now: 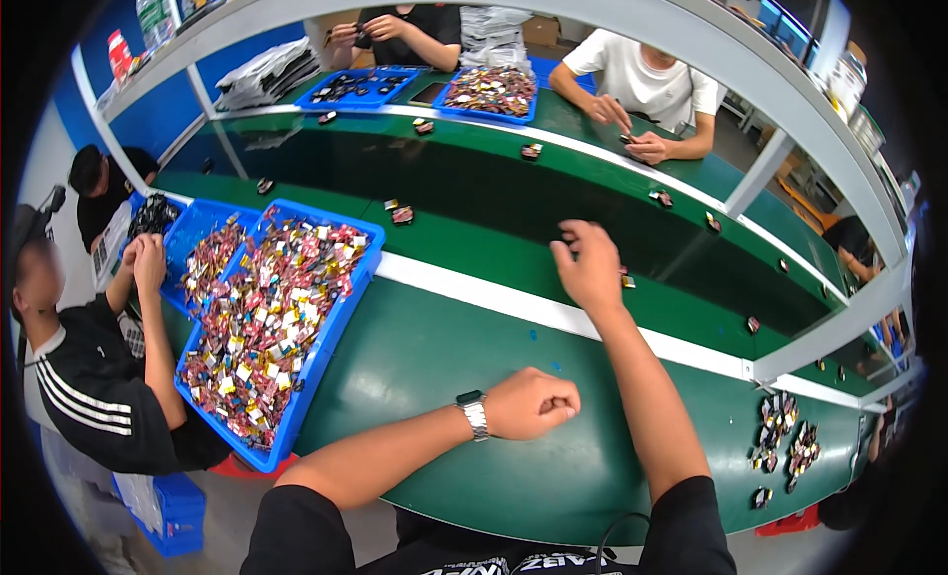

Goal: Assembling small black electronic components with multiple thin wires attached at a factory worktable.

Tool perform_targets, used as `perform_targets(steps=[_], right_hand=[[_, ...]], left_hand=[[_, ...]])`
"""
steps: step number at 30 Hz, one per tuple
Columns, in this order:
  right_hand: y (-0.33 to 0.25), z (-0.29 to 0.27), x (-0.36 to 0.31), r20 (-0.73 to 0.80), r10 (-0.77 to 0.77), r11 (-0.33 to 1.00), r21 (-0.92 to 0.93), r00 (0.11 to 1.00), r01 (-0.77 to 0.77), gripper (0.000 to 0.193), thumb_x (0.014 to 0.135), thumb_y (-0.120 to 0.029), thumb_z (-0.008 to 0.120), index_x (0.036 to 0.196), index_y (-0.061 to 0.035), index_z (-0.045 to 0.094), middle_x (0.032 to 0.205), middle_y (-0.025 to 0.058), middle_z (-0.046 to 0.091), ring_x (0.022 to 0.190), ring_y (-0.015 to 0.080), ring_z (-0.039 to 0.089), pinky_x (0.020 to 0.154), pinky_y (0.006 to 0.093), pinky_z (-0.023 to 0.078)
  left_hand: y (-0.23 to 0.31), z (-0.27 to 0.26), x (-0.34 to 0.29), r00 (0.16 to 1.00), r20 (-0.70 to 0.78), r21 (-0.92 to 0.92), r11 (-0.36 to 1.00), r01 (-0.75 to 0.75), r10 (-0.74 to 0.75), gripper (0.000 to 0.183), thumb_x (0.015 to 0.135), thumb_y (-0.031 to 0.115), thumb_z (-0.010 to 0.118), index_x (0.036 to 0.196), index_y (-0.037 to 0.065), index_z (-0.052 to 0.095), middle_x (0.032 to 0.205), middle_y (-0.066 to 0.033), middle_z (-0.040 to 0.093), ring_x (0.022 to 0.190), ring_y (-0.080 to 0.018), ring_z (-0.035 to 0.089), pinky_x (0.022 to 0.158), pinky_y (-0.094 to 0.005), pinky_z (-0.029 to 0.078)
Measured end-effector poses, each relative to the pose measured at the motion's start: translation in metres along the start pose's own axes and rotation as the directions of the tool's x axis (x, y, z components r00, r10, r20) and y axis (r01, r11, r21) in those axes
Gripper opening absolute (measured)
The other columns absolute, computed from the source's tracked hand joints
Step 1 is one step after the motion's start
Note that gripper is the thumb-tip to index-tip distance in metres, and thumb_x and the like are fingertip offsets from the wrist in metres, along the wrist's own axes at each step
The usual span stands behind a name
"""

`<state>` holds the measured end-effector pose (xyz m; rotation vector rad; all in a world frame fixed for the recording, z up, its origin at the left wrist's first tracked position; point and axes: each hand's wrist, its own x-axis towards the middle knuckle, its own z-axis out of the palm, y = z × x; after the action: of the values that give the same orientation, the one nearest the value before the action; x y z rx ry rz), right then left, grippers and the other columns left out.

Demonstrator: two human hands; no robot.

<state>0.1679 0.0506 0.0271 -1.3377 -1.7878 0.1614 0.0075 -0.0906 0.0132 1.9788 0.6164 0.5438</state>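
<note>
Above the green worktop (444, 353), my left hand (533, 405) is closed in a loose curl with a watch at its wrist. Its palm side is hidden, so I cannot make out whether anything is in it. My right hand (590, 264) reaches over the white rail (484, 296) to the dark green conveyor belt (474, 234). Its thumb and fingers are apart, and I see nothing between them. Just to the right of that hand, partly covered by it, lies a small dark part with a pinkish label (627, 277). Two similar small parts (400, 214) lie farther left on the belt.
A big blue tray (367, 269) heaped with small wrapped parts stands at left, beside a seated person (84, 377). Piles of small dark parts (777, 422) lie at right. Metal frame posts (825, 328) rise beside the belt. Two people work across it, near blue trays (533, 111).
</note>
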Motion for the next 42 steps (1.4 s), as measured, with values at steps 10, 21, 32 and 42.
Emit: perform_targets(steps=[10,21,32,42], right_hand=[[-0.102,0.16,0.049,0.382,-0.083,0.99,-0.074,0.921,0.12,0.07,0.076,-0.038,0.082,0.125,0.0054,0.057,0.115,0.0231,0.061,0.111,0.0386,0.059,0.097,0.0443,0.049],[-0.077,0.146,0.049,0.337,0.074,0.98,0.15,0.938,-0.131,0.052,0.077,-0.019,0.081,0.121,0.0016,0.064,0.107,0.0126,0.067,0.087,0.017,0.064,0.078,0.0302,0.053],[-0.002,-0.06,-0.113,0.153,0.388,0.79,0.453,0.909,-0.413,0.043,0.081,0.0,0.075,0.121,0.0012,0.06,0.105,0.0061,0.063,0.089,0.0098,0.058,0.073,0.0245,0.053],[-0.027,-0.088,-0.134,0.219,-0.103,0.941,0.339,0.97,0.024,0.055,0.072,-0.014,0.084,0.122,-0.0067,0.065,0.115,0.0112,0.067,0.108,0.0292,0.058,0.092,0.0371,0.05]], left_hand=[[-0.015,0.02,-0.001,0.967,-0.046,0.161,0.958,-0.239,0.249,0.011,0.083,0.012,0.057,0.083,0.006,0.066,0.076,-0.0124,0.067,0.076,-0.0345,0.065,0.069,-0.0468,0.05],[-0.004,0.008,-0.002,0.974,0.059,0.172,0.959,-0.227,0.22,0.011,0.083,0.011,0.055,0.083,0.002,0.063,0.075,-0.0166,0.066,0.076,-0.0352,0.065,0.072,-0.0464,0.051],[-0.012,-0.001,-0.006,0.879,-0.455,0.064,0.99,-0.125,0.14,0.008,0.091,0.011,0.063,0.092,0.004,0.066,0.076,-0.0078,0.066,0.066,-0.017,0.064,0.061,-0.0319,0.051],[-0.011,-0.029,-0.002,0.929,-0.095,-0.618,0.753,0.226,-0.357,0.034,0.106,0.025,0.046,0.123,-0.003,0.056,0.1,-0.0123,0.067,0.077,-0.0145,0.067,0.06,-0.0265,0.055]])
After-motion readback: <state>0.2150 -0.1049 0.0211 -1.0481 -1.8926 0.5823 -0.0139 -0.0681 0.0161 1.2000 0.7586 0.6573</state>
